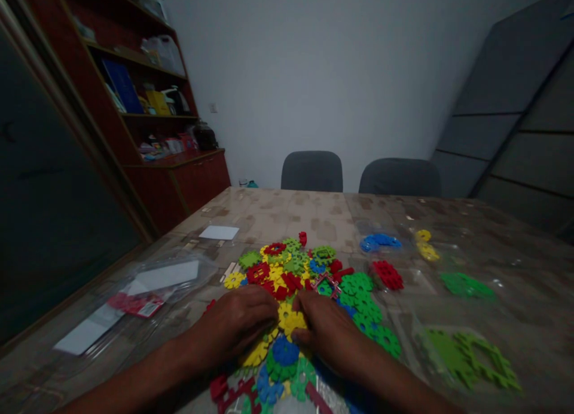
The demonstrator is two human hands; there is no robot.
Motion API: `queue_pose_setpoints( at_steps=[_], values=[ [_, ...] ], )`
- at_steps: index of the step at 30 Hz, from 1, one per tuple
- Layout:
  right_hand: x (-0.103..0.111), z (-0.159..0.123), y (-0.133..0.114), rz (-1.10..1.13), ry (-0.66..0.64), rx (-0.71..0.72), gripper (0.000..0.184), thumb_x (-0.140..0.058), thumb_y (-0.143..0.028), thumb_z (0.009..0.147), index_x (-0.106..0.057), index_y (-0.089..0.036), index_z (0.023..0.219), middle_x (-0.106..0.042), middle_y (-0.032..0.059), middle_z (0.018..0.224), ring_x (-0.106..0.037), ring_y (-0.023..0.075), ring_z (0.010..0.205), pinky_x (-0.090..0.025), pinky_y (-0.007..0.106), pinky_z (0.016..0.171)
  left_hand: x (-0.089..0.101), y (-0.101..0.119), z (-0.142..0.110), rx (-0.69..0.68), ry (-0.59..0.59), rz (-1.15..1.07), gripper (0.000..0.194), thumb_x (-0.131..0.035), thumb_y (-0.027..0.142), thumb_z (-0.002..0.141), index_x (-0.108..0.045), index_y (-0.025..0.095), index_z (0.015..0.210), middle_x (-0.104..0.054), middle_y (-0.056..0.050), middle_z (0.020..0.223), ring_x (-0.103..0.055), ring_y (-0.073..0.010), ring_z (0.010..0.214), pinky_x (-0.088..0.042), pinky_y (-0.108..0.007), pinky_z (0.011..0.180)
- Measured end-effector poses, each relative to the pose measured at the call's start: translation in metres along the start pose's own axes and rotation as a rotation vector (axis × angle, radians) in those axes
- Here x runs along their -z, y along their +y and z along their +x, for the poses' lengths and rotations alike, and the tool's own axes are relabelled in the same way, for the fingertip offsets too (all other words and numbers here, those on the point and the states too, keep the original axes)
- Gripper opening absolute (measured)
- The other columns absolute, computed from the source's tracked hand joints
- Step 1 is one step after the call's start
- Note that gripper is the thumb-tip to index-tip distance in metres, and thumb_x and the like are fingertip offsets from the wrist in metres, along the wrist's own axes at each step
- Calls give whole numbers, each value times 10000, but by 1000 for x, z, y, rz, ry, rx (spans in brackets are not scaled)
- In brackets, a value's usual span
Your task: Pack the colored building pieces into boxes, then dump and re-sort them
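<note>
My left hand rests over the left side of a pile of coloured plastic gear pieces, its fingers curled down and their tips partly hidden. Thumb and fingers of my right hand close on the right edge of a yellow gear piece between the hands. Just below it lies a blue gear piece on top of green ones. Beyond my hands the pile continues with red, yellow and light green pieces, including a red square piece. Green gears spread beside my right hand.
Clear plastic trays on the right hold blue pieces, a red square piece, green pieces and light green frames. A plastic bag with white cards lies left. Two grey chairs stand behind the table.
</note>
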State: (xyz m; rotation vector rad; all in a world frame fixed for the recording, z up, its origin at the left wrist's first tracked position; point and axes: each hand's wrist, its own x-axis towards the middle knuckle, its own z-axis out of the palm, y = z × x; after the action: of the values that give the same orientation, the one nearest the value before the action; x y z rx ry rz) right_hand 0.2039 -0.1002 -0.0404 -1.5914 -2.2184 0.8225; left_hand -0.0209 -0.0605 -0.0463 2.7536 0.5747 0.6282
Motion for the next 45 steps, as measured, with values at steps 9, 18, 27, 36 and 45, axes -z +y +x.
queue_pose_setpoints(
  at_steps=[9,18,27,36,45],
  values=[
    [8,6,-11,9,-48,-49,397,-734,-217,765,-663,-180,1154,-703,90,1162,-623,258,1066,-429,331,848,1,-5,-3,69,-23,-242,188,-524,182,998,-703,195,1051,-745,-59,1035,-685,-182,982,-525,-301,902],
    [4,9,-14,-30,-29,-63,400,-718,-201,779,-643,-176,1171,-697,102,1169,-627,258,1068,-436,332,837,6,-10,-3,277,34,-277,204,-513,214,985,-712,172,1009,-742,-64,984,-690,-188,896,-529,-294,816],
    [8,14,-14,-67,-57,-96,450,-809,-266,697,-651,-173,1108,-715,84,1068,-640,260,971,-402,310,728,3,-7,0,196,-47,-261,226,-497,223,990,-700,168,907,-711,-54,904,-650,-193,907,-496,-300,861],
    [5,7,-14,-34,-25,-46,144,-715,-245,778,-698,-200,914,-713,26,902,-615,195,821,-311,279,623,5,-1,1,120,15,-312,201,-519,199,996,-719,177,985,-738,-62,966,-656,-195,972,-504,-326,918],
    [73,-27,26,-52,132,-45,122,-583,-281,860,-610,-204,770,-648,36,734,-577,180,664,-340,286,578,4,-3,0,111,30,-247,188,-503,154,996,-675,201,1055,-721,-55,1043,-656,-186,1003,-519,-335,921]
  ],
)
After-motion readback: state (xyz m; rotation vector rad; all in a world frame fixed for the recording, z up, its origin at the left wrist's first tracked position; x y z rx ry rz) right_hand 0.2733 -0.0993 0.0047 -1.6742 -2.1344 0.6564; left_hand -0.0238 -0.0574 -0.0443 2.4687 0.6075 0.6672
